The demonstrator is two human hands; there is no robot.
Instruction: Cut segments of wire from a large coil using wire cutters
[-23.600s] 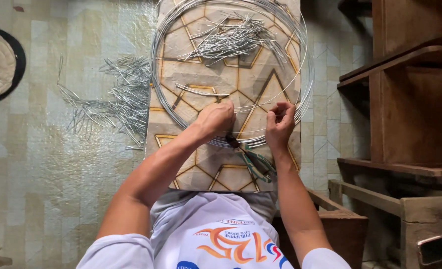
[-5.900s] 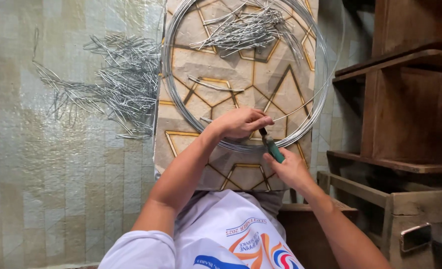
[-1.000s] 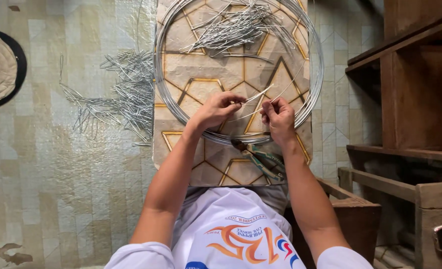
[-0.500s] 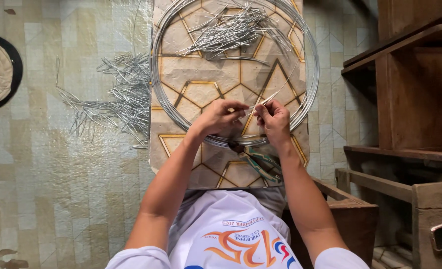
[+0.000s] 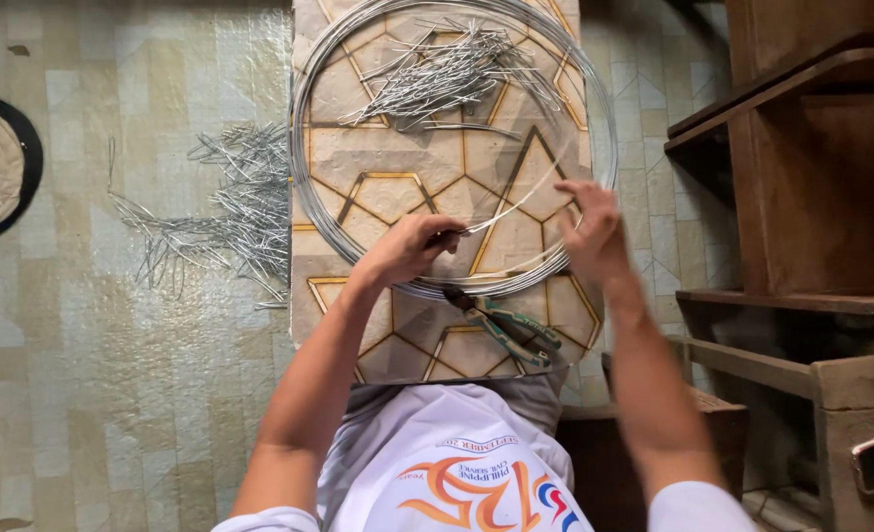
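Head view: left hand (image 5: pixel 412 246) pinches wire strand (image 5: pixel 516 207) near wire coil (image 5: pixel 595 118) on patterned surface (image 5: pixel 358 325); right hand (image 5: pixel 590 232) half open, fingers spread, touching strand. Risk: springy strand could slip free, whip fingers.

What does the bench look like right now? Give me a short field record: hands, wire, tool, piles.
left hand: pinches one end of a thin wire strand
right hand: fingers spread at the strand's other end, blurred
wire coil: large ring lying flat on the patterned board
pliers: green handles, on the board near the body, untouched
cut pieces: heap inside the coil
floor pile: more cut wire left of the board
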